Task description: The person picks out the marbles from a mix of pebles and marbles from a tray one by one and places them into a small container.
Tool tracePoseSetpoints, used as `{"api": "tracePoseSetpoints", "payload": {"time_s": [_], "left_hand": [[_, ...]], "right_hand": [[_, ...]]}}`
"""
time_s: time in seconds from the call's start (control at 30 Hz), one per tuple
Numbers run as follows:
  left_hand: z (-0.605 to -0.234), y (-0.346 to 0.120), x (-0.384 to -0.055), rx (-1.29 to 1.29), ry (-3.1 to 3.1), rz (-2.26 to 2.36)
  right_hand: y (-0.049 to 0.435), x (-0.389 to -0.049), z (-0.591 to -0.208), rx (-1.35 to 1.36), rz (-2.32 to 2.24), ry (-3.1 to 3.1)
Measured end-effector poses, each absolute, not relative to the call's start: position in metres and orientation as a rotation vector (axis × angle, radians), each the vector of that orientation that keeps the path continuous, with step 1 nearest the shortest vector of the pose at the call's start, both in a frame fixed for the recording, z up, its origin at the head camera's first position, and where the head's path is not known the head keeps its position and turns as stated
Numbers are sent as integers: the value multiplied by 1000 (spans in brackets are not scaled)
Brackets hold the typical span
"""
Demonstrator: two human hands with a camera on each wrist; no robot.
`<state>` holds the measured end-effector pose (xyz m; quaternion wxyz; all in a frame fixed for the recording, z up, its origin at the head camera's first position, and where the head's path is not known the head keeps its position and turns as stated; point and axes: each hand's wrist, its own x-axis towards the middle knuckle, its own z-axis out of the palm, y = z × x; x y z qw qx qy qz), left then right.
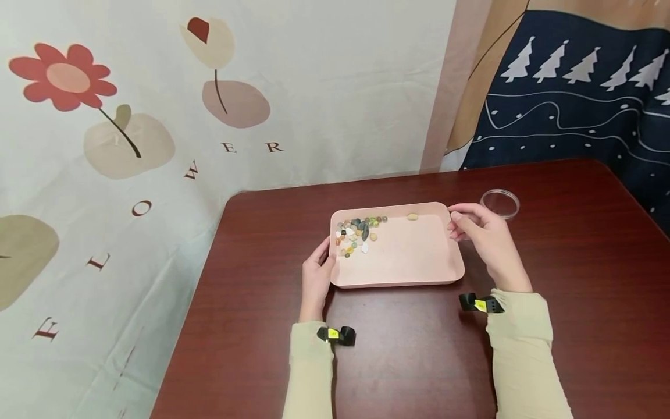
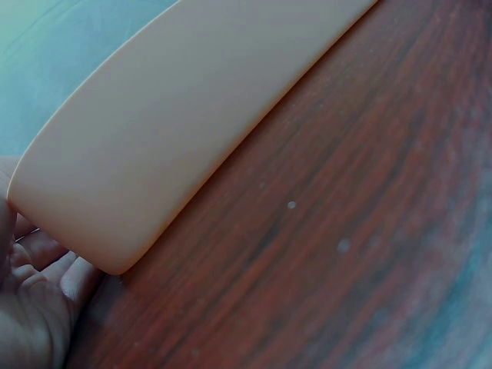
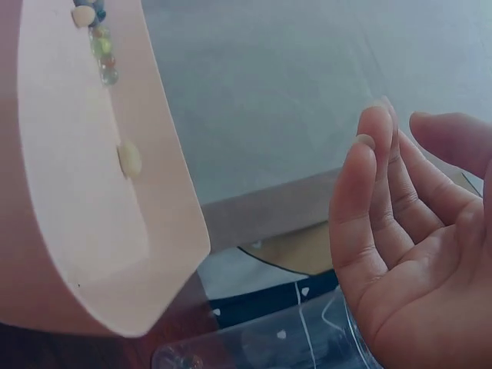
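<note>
A shallow pink tray [image 1: 408, 256] stands over the table before me. Small mixed stones and beads [image 1: 361, 227], green, dark, white, yellow and orange, are bunched in its left part. One pale yellowish stone [image 1: 412, 216] lies apart by the far wall. My left hand [image 1: 316, 278] grips the tray's left end, thumb at the rim and the other fingers against the outside and lower edge. Beside the right end is my right hand [image 1: 484, 235], its fingers loosely bent with nothing between them. In the right wrist view a gap separates that hand [image 3: 415, 238] from the tray [image 3: 165, 200].
A round clear plastic dish [image 1: 499, 203] is on the dark red wooden table [image 1: 398, 349], just beyond my right hand. Behind the table hang a pale flower-print cloth [image 1: 335, 93] and a navy cloth with white trees [image 1: 570, 110]. Black straps circle both wrists.
</note>
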<state>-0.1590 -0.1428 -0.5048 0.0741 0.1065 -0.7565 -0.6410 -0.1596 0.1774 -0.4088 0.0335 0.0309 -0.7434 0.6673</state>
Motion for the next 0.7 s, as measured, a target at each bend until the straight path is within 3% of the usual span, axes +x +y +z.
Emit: {"api": "tracePoseSetpoints", "payload": {"time_s": [0.43,0.7], "left_hand": [[-500,-143,-158,337,-2271,-1993],[-476,-138,-150,326,-2285,-1983]], "right_hand": [[166,-175,-405,151,1981,-2462],[163,-180,-406,188,1884,-2596]]}}
